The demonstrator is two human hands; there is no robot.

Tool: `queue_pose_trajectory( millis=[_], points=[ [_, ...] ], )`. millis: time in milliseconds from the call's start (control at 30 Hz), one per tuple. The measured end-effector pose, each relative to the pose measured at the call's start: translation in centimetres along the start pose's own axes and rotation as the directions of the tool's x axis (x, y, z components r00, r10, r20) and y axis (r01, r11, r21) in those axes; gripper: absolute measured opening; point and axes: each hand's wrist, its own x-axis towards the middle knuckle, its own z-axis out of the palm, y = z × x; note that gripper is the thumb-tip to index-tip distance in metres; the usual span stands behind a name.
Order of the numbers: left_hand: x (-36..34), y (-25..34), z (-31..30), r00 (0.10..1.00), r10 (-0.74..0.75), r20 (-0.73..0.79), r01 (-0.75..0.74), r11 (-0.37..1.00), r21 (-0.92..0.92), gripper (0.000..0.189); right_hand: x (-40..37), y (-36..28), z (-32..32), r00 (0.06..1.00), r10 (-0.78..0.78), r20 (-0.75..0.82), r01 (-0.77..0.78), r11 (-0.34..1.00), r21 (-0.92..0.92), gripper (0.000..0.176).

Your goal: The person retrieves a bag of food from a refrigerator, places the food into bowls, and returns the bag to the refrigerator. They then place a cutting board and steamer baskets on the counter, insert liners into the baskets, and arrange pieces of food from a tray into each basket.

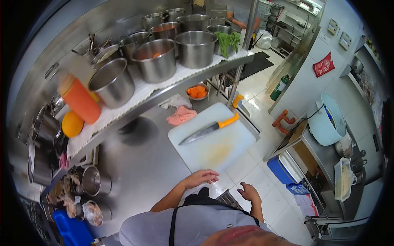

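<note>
My left hand (pixel 202 178) hangs empty near the front edge of a white cutting board (pixel 242 137), its fingers stretched out. To its right, my right hand (pixel 249 192) is over the floor, away from the board, thumb and fingers apart with nothing in them. A chef's knife (pixel 209 130) with a yellow handle lies flat across the board, its tip toward the left. Below the knife, a yellowish stain marks the board. Behind the board are a crumpled pink cloth (pixel 182 115) and a metal bowl of sliced carrots (pixel 197 91). Another yellow handle (pixel 237 101) shows at the board's far corner.
Several steel pots (pixel 154 61) line a raised shelf (pixel 164 85), with leafy greens (pixel 227 42), an orange squeeze bottle (pixel 82 100) and an orange (pixel 72 124). A light blue tub (pixel 327 119) stands on the right counter. At the back is another person (pixel 242 18).
</note>
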Motion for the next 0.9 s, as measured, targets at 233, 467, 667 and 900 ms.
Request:
queue_pose_trajectory(
  millis=[233, 467, 667, 900],
  points=[
    [4.9, 0.0, -1.8, 0.985, -0.168, 0.048, 0.154, 0.962, 0.226, 0.035, 5.2, -3.0, -3.7, 0.980, -0.016, -0.197, 0.039, 0.993, 0.113, 0.039],
    [4.9, 0.4, -2.3, 0.976, -0.204, 0.075, 0.182, 0.956, 0.231, 0.033, 7.2, -5.1, -6.7, 0.961, -0.071, -0.269, 0.121, 0.977, 0.175, 0.030],
    [2.9, 1.5, -1.8, 0.986, -0.144, -0.089, 0.157, 0.973, 0.172, 0.034, 8.8, -5.6, -9.3, 0.941, -0.173, -0.289, 0.218, 0.967, 0.130, 0.026],
    [1.5, 2.3, -0.3, 0.967, -0.113, -0.230, 0.146, 0.981, 0.131, 0.033, 9.2, -6.3, -12.2, 0.894, -0.226, -0.386, 0.299, 0.944, 0.139, 0.023]
  ],
)
